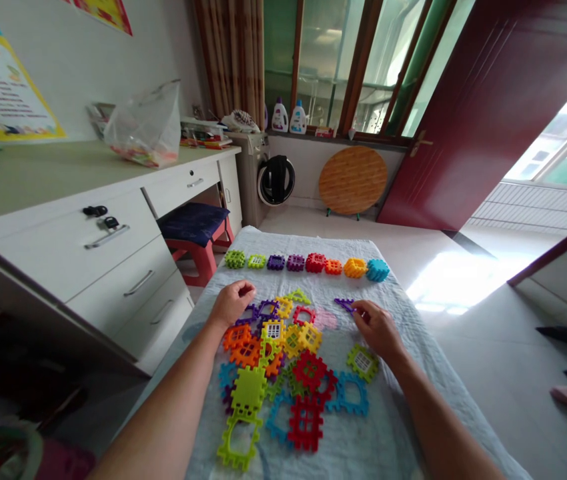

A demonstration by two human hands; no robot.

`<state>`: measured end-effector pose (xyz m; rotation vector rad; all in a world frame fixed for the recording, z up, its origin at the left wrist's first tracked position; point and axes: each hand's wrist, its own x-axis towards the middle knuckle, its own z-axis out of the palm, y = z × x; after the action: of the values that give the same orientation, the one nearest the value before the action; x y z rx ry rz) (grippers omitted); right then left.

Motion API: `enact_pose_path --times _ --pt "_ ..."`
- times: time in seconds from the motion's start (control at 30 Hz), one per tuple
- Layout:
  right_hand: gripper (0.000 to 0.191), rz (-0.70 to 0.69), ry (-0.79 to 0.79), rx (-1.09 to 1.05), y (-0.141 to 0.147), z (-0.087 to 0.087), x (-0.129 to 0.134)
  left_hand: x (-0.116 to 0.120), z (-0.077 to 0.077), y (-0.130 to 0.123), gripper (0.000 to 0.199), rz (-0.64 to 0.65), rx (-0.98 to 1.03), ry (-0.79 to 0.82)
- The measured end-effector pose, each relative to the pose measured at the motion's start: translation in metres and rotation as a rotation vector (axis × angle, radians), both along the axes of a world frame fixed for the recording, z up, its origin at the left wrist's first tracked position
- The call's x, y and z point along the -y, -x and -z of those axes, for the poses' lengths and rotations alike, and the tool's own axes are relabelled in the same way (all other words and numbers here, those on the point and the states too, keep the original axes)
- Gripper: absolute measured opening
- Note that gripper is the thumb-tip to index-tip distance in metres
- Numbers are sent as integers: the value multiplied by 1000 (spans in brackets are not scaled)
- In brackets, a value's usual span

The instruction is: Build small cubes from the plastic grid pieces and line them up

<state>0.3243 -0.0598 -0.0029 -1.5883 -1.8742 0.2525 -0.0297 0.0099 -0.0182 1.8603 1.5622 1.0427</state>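
My right hand [374, 327] pinches a purple triangular toy panel [344, 304] above the cloth, to the right of the pile. On the left, my left hand [235, 301] is closed near the purple panels; whether anything is in its fingers is hidden. Between my arms lies a loose pile of notched plastic building panels: orange [246, 352], yellow [309, 337], red [306, 423], blue [352, 393] and green [248, 391]. A green panel with a window grid [363, 362] rests just below my right hand. A green triangular panel [298, 296] lies at the pile's far edge.
Colour-sorted stacks of panels run across the far end of the cloth-covered table [388, 427], from green [235, 259] to blue [377, 270]. A white desk [63, 260] stands left, with a stool [196, 230] beside it. Behind are a washing machine [252, 177] and a round wooden board [353, 180].
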Motion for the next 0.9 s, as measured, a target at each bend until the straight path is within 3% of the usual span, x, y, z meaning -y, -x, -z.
enact_pose_path --times 0.23,0.37,0.5,0.73,0.9 --pt "26 19 13 -1 -10 7 -3 2 -4 1 25 55 28 79" --pt "25 15 17 -1 -11 7 -3 9 -17 3 36 234 27 159" --pt "24 14 28 0 -9 5 -2 16 -26 1 46 395 -144 160" --pt "24 24 34 5 -7 3 -1 18 -27 -15 54 372 -258 136" --pt "25 23 37 -3 -9 6 -1 16 -36 -4 47 249 -154 0"
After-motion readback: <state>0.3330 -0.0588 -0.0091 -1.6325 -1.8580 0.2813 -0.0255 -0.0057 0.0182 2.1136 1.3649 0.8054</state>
